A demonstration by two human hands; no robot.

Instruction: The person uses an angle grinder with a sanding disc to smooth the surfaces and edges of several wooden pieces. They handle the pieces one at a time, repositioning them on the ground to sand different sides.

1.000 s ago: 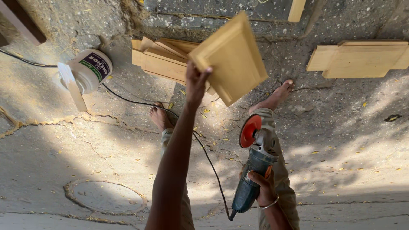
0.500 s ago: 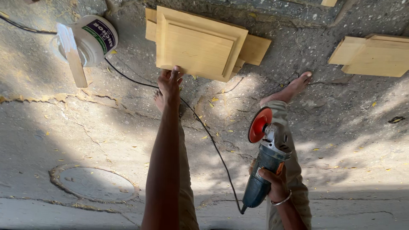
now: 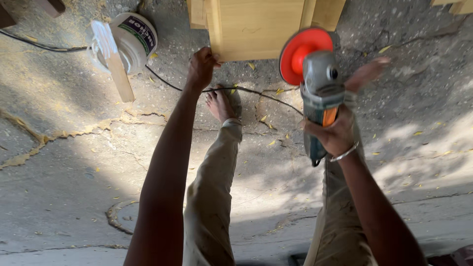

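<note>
Concrete floor (image 3: 59, 162), grey, rough and cracked, scattered with small yellow shavings and a line of sawdust along one crack at left.

Count, left to right: one white plastic tub (image 3: 132, 42) lying on its side with a dark printed label; one flat wooden stick (image 3: 114, 61), its upper end coated white, resting against the tub's mouth; one black power cable (image 3: 162, 81) running across the floor from the left edge, past the tub and towards the grinder; one pale yellow wooden panel (image 3: 256, 27); one angle grinder (image 3: 318, 88); two hands; two bare feet; two legs in dusty khaki trousers (image 3: 212, 197).

Left hand (image 3: 201, 66) is closed on the lower left corner of the panel, fingers wrapped over the edge. Panel is at top centre, smooth flat timber with raised framing strips along its sides, top cut off by the frame; more timber of the same colour shows behind it and at the top right corner.

Right hand (image 3: 335, 133) grips the grinder's body, a thin metal bangle at the wrist. Grinder has a round red-orange disc, grey metal head, teal and orange housing. It is held just right of the panel's lower edge; contact cannot be judged. Right foot is blurred behind it.
</note>
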